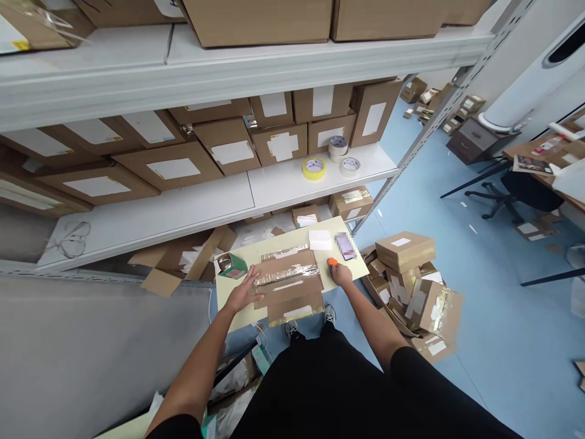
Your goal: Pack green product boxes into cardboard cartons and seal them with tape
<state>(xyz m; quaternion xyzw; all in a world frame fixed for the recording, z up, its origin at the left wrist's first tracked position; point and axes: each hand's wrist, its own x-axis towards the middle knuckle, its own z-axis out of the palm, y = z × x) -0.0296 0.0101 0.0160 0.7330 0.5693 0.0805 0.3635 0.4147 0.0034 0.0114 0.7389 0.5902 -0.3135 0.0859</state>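
A flattened cardboard box (290,286), with strips of shiny tape across it, lies on the pale yellow table (242,318). My left hand (242,292) rests on its left edge, fingers spread and holding nothing. To the right of the cardboard, my right hand (342,274) is closed around a small orange and dark-blue tool (332,262); its exact kind is too small to make out. White paper labels (320,239) and a blurred-out phone-like item (345,246) lie beyond that hand. Near my left hand sits a green box (233,266) with a round metallic thing at its open end.
A shelf (205,204) behind the table bears labelled cartons (173,167), a yellow tape roll (314,169) and white tape rolls (350,166). Taped boxes (404,251) are piled on the floor to the right. An open carton (167,277) is at the left, under the shelf.
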